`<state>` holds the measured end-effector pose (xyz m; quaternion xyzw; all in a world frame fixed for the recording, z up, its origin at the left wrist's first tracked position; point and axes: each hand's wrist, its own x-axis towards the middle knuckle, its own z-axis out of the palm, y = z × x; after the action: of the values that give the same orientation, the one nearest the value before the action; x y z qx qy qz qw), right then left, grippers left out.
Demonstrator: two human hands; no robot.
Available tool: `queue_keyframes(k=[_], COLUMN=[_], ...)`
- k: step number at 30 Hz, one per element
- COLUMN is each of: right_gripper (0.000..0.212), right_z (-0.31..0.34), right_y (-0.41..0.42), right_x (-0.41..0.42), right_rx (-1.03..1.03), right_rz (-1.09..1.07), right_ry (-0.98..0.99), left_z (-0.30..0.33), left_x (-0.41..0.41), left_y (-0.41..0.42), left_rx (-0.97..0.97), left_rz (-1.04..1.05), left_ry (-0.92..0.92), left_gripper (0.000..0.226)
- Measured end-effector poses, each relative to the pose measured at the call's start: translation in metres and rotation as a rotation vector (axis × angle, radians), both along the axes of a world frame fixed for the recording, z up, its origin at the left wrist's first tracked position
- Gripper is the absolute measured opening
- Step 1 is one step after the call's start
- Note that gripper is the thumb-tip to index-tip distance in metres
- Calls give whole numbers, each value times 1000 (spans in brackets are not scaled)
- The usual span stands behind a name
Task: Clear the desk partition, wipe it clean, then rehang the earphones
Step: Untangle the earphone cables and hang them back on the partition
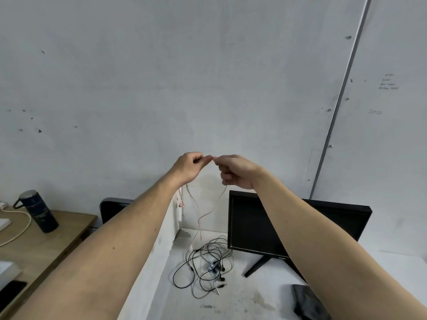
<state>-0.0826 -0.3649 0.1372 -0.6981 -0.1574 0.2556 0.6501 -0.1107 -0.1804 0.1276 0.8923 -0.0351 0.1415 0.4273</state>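
Observation:
Both hands are raised in front of the grey partition wall [138, 88]. My left hand [190, 166] and my right hand [235, 172] pinch the thin pink earphone cable [201, 218] between fingertips that nearly touch. The cable hangs down in loops towards the white desk [242, 299], with pink earbuds [181, 204] dangling beside my left wrist. A tangle of black earphones [205, 266] lies on the desk below, left of the monitor. A dark grey cloth [309, 301] lies at the lower right, partly hidden by my right arm.
A black monitor [254, 227] on a stand sits at the right against the partition. A low white side partition [161, 250] divides this desk from a wooden desk [46, 239] at the left, which holds a dark flask [39, 212], a white cable and a phone [11, 294].

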Motion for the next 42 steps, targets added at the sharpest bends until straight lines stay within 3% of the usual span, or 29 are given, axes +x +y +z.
queue_keyframes(k=[3,9,13,17,21,23,27,30,34,39,42], right_gripper=[15,28,38,35,30,28,23,19,21,22,19], right_z=[12,26,25,19,12,9,-5,-8,3,5,-6], right_y=[-12,-28,-33,-34,-31,-32,-42,-45,-30,-25,-38], right_x=[0,-2,-2,-3,2,4,7,8,4,6,10], right_rx=[71,317,355,224,85,26,-81,-24,-92,-101,-76], right_rz=[79,195,325,272,116,60,4,-29,13,43,37], right_ry=[54,107,111,101,57,51,25,-3,-99,-112,-61], left_z=[1,0,4,3,-4,-4,-6,-12,-12,-6,-6], left_x=[-2,1,2,5,3,1,3,1,-6,-4,-3], left_y=[4,6,0,-2,-6,-8,1,9,-2,-19,-10], left_rx=[-10,22,32,32,-209,-249,-390,-363,-442,-452,-577], left_rz=[-12,35,108,167,-98,-136,-9,-4,-201,-201,-184], left_ry=[-30,-34,-19,6,171,206,111,174,324,287,290], left_gripper=[53,44,46,40,10,17,33,27,16,30,33])
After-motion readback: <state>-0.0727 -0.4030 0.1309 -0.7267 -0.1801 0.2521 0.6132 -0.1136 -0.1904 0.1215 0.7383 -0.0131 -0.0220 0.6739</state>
